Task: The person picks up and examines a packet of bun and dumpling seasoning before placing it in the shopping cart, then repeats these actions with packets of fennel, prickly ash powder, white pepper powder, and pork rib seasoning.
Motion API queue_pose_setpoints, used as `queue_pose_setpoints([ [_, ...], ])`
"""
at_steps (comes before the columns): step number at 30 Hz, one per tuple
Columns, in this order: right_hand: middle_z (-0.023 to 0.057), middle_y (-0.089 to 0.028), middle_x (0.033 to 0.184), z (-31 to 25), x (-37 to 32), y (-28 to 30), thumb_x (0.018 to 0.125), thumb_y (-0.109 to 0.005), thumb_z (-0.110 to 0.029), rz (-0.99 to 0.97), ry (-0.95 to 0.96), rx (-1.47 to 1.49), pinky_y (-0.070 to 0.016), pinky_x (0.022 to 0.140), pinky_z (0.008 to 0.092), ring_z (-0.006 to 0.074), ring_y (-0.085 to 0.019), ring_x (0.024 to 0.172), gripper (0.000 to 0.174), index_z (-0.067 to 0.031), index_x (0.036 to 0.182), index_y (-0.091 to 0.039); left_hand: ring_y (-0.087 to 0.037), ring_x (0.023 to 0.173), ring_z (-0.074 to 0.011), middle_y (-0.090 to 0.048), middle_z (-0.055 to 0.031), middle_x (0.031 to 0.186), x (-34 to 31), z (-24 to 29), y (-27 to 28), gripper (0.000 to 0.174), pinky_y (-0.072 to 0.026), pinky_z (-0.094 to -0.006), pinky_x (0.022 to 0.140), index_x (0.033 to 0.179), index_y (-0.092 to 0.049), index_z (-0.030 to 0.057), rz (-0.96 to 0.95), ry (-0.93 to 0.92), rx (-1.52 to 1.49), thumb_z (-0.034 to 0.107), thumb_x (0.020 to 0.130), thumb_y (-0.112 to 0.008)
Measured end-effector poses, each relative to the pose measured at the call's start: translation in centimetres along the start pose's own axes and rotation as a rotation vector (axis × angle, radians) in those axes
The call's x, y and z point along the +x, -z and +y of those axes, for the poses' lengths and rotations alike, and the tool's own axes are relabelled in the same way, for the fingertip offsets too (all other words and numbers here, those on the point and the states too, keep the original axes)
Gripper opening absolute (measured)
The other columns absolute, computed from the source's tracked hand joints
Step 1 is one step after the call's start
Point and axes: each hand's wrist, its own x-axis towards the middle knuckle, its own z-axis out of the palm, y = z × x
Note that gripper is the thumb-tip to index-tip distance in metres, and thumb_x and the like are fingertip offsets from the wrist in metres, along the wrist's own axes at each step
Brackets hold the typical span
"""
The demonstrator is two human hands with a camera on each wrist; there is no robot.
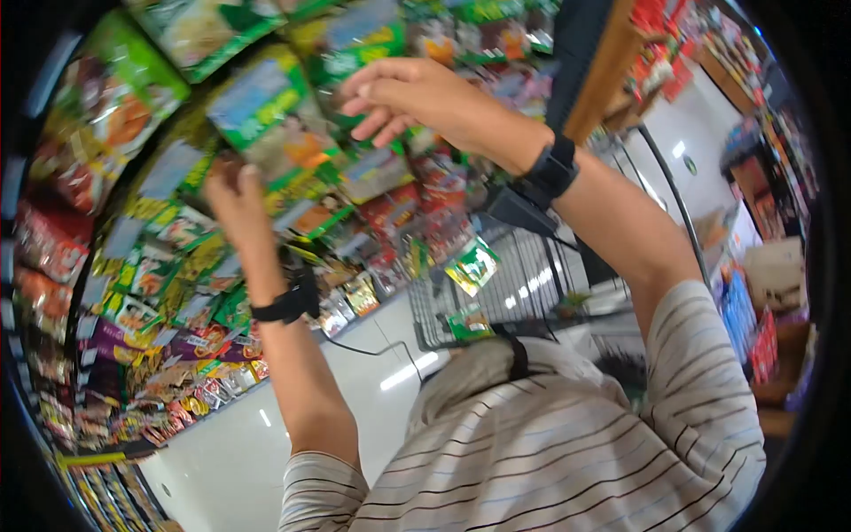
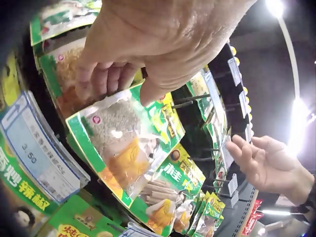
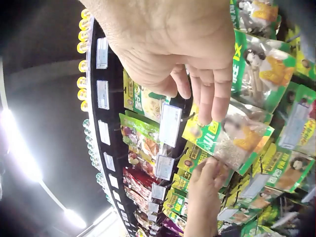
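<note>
In the left wrist view my left hand [image 2: 158, 44] is at a hanging green-edged spice packet [image 2: 121, 143] with a clear window. Its fingers bend over the packet's edge and its thumb lies at the corner, pinching it. Another packet [image 2: 64, 74] with brown contents hangs behind those fingers. The head view shows this left hand [image 1: 239, 199] low on the rack. My right hand [image 1: 425, 97] is raised beside it, fingers loosely bent and nothing in them. In the right wrist view, the right hand [image 3: 182, 49] overlaps the green and yellow packets.
Price tags [image 2: 42, 148] stick out in front of the packets on shelf hooks. A shopping cart [image 1: 523, 275] with green packets [image 1: 472, 266] inside stands close before my body. Red packets [image 1: 53, 235] fill the left shelves. Beyond the cart lies a tiled aisle with boxes [image 1: 771, 275].
</note>
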Motion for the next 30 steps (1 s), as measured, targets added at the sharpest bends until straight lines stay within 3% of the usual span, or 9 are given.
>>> queue_pose_setpoints([
  [2,0.0183,-0.064,0.12,2.2,-2.2,2.0,0.1,-0.051,-0.027,-0.002,-0.042,-0.007,-0.0579,0.078,0.0332,0.0244,-0.07,0.096,0.038,0.0025,0.124,-0.056,-0.059,0.106,-0.0207,-0.061,-0.0135,0.12,-2.5,4.3,1.3,0.042,-0.0457,-0.0344,0.094,0.127,-0.055,-0.0013,-0.023,0.175,-0.047,0.028,0.098,-0.061],
  [4,0.0171,-0.066,0.113,3.9,-4.9,4.1,0.101,-0.05,-0.026,0.023,-0.081,0.009,-0.0578,0.077,0.0319,0.023,-0.07,0.093,0.036,0.0017,0.122,-0.059,-0.059,0.105,-0.0187,-0.062,-0.0122,0.116,-6.0,8.2,1.3,0.038,-0.0464,-0.0323,0.092,0.123,-0.057,-0.0013,-0.101,0.287,-0.229,0.028,0.099,-0.059],
  [13,0.0133,-0.068,0.106,13.5,-16.5,14.3,0.099,-0.053,-0.031,0.277,-0.458,-0.011,-0.0579,0.072,0.0301,0.0193,-0.069,0.088,0.039,0.0008,0.119,-0.061,-0.064,0.09,-0.0148,-0.067,-0.0062,0.099,-21.4,9.4,-4.0,0.03,-0.0487,-0.0271,0.079,0.115,-0.061,0.0026,-0.926,0.831,-0.338,0.029,0.101,-0.057],
  [17,0.012,-0.068,0.101,19.1,-21.6,18.0,0.096,-0.057,-0.029,0.299,-0.649,-0.04,-0.058,0.068,0.031,0.0199,-0.07,0.082,0.033,-0.0029,0.115,-0.063,-0.062,0.09,-0.0134,-0.066,-0.0052,0.097,-23.5,12.1,-6.4,0.034,-0.0458,-0.0266,0.078,0.116,-0.059,-0.0006,-1.065,0.934,-0.326,0.029,0.099,-0.058],
  [20,0.0132,-0.067,0.096,24.4,-25.7,19.7,0.095,-0.053,-0.023,0.22,-0.799,-0.116,-0.0593,0.065,0.0336,0.0235,-0.071,0.082,0.028,0.0008,0.106,-0.063,-0.062,0.091,-0.0134,-0.066,-0.0052,0.099,-24.3,12.9,-7.8,0.033,-0.046,-0.0264,0.078,0.117,-0.059,-0.0004,-1.11,0.961,-0.327,0.028,0.1,-0.058],
  [23,0.0128,-0.066,0.096,28.4,-29.8,20.3,0.095,-0.05,-0.019,0.205,-1.055,-0.051,-0.0595,0.062,0.034,0.0244,-0.072,0.08,0.026,0.0022,0.106,-0.062,-0.065,0.091,-0.0154,-0.067,-0.0073,0.1,-24.8,14.0,-8.8,0.034,-0.0485,-0.0284,0.079,0.118,-0.06,0.0004,-1.1,1.0,-0.285,0.03,0.1,-0.057],
  [26,0.0137,-0.068,0.093,33.3,-34.8,21.4,0.094,-0.051,-0.016,0.219,-1.182,-0.038,-0.0597,0.061,0.0337,0.0244,-0.073,0.078,0.025,0.0034,0.104,-0.063,-0.065,0.091,-0.016,-0.067,-0.0081,0.1,-25.1,14.9,-9.8,0.037,-0.0493,-0.0289,0.079,0.119,-0.06,0.0005,-1.096,1.028,-0.242,0.032,0.1,-0.057],
  [29,0.0149,-0.07,0.093,38.1,-38.3,22.4,0.092,-0.055,-0.013,-0.255,-1.348,-0.449,-0.0598,0.063,0.0345,0.0254,-0.073,0.078,0.021,0.0044,0.098,-0.067,-0.064,0.091,-0.0145,-0.067,-0.0069,0.099,-25.5,16.1,-10.4,0.036,-0.0487,-0.0281,0.079,0.118,-0.06,0.0006,-1.096,1.055,-0.203,0.032,0.1,-0.057],
  [30,0.0152,-0.07,0.09,40.0,-40.3,22.4,0.092,-0.056,-0.014,-0.502,-1.149,-0.728,-0.0595,0.063,0.0349,0.0257,-0.072,0.077,0.022,0.0041,0.096,-0.068,-0.063,0.091,-0.0135,-0.066,-0.0058,0.099,-25.7,16.4,-10.7,0.035,-0.0483,-0.0277,0.078,0.117,-0.06,0.0007,-1.094,1.066,-0.202,0.031,0.1,-0.058],
])
